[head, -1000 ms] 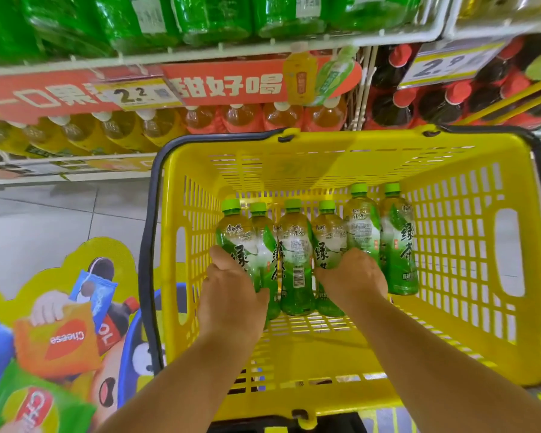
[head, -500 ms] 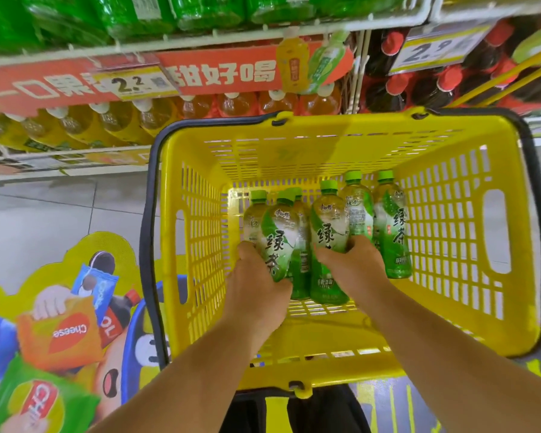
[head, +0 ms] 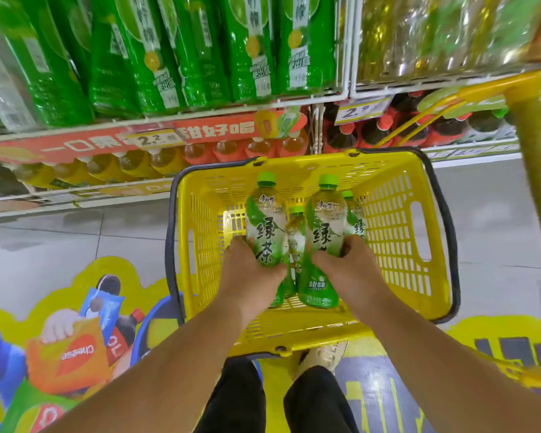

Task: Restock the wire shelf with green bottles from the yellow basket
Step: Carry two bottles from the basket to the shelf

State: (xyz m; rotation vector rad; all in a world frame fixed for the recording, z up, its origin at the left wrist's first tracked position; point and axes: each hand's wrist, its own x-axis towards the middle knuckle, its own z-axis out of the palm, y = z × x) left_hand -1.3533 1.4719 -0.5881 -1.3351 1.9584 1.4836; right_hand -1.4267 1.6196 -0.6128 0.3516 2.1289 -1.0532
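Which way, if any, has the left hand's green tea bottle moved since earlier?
Yes: upward. The green tea bottle, gripped by the left hand, now reaches the far rim of the yellow basket.

I see a shop, in the drinks aisle. Wire shelves hold rows of bottles: big green bottles on top, yellow bottles lower down, dark bottles with red caps on the right. Price tags hang on the rails. There is a yellow basket, and a snack picture stuck on the tiled floor.
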